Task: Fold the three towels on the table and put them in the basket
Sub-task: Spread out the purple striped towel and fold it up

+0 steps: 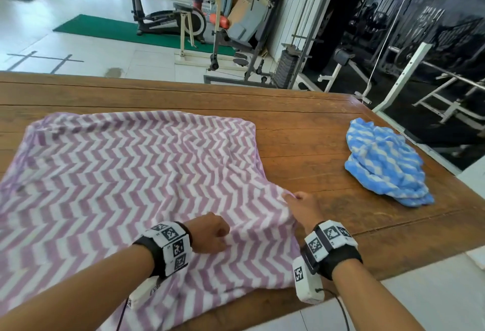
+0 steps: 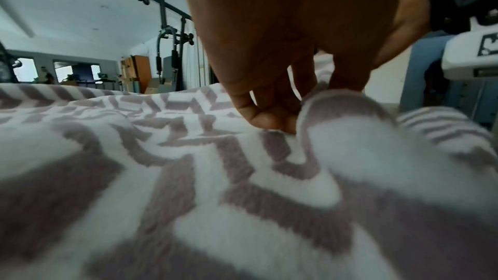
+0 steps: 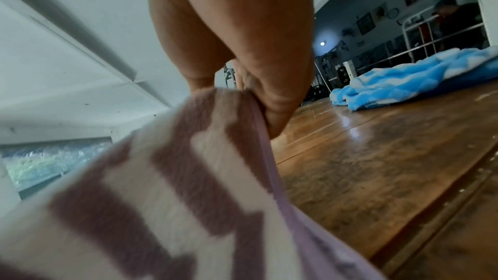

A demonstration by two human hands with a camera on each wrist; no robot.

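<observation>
A large purple-and-white zigzag towel (image 1: 126,181) lies spread over the left and middle of the wooden table (image 1: 301,126). My right hand (image 1: 301,206) pinches its right edge and lifts it slightly; the grip shows close up on the towel (image 3: 215,157) in the right wrist view. My left hand (image 1: 214,233) sits on the towel near the front, fingers curled and pinching a raised fold (image 2: 337,127). A crumpled blue-and-white towel (image 1: 385,162) lies at the table's right side, also visible as the blue towel (image 3: 404,80). No basket or third towel is in view.
Bare table shows between the two towels (image 1: 301,152) and along the far edge. Gym machines (image 1: 170,21) and a weight rack (image 1: 393,73) stand on the floor beyond the table. The table's right corner (image 1: 467,199) drops off near the blue towel.
</observation>
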